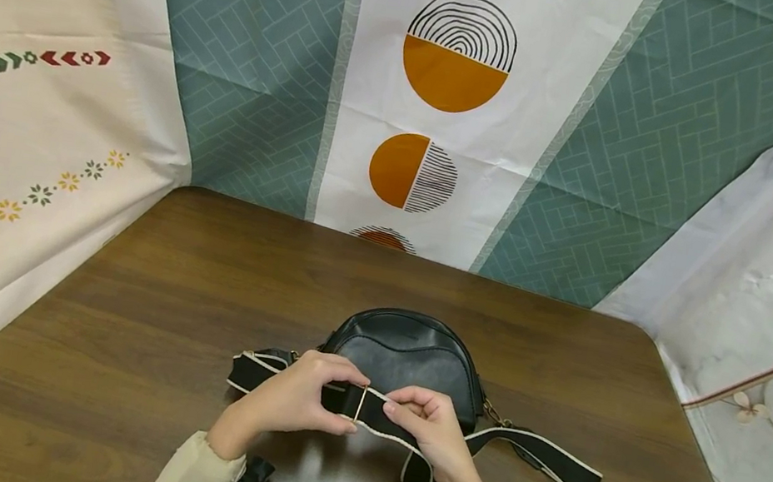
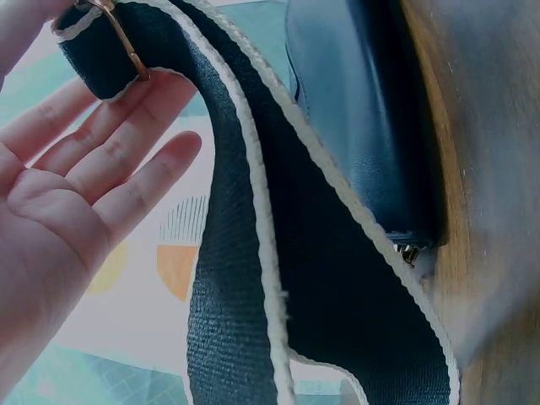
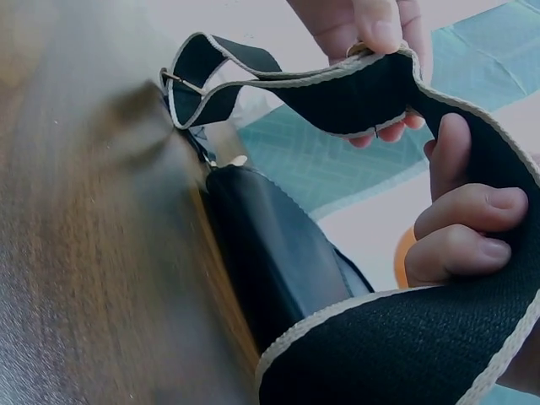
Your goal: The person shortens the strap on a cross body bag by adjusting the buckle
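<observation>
A black shoulder bag (image 1: pixel 405 362) with a curved top lies on the table behind both hands. Its wide black strap (image 1: pixel 380 417) has cream edging and is lifted in front of the bag. My left hand (image 1: pixel 297 395) pinches a thin gold slider buckle (image 1: pixel 361 403) on the strap between thumb and fingers. Just right of the buckle, my right hand (image 1: pixel 435 434) pinches the webbing between thumb and fingers. In the right wrist view, the strap (image 3: pixel 346 101) runs from one hand to the other, and a gold ring (image 3: pixel 181 82) shows on its far loop.
The brown wooden table (image 1: pixel 114 333) extends around the bag. A strap loop (image 1: pixel 573 473) sticks out to the right, beside a gold chain link (image 1: pixel 492 412) at the bag's side. Patterned cloths hang behind and at both sides, including a green and white one (image 1: pixel 252 85).
</observation>
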`<action>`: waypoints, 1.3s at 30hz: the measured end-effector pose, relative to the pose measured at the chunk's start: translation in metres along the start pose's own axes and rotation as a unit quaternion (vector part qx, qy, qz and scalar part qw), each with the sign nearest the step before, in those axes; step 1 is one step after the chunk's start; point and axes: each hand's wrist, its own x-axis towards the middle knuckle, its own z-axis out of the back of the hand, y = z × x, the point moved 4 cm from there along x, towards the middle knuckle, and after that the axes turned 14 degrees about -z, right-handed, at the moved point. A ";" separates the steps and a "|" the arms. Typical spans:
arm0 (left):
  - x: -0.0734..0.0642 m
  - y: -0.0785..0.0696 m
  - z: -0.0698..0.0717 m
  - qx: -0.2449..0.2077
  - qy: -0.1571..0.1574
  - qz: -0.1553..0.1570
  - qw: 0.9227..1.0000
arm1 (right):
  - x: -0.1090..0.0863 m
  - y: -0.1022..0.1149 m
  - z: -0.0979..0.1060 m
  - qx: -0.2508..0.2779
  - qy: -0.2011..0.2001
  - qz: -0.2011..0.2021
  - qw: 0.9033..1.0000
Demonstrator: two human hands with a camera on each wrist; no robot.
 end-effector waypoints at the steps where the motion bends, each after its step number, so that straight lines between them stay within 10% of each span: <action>1: 0.000 0.000 0.000 0.002 0.001 0.002 1.000 | 0.000 0.000 -0.001 0.002 -0.001 -0.001 1.000; 39: -0.001 0.000 -0.003 -0.002 -0.008 -0.034 0.999 | -0.009 0.000 0.005 -0.025 0.048 -0.002 0.999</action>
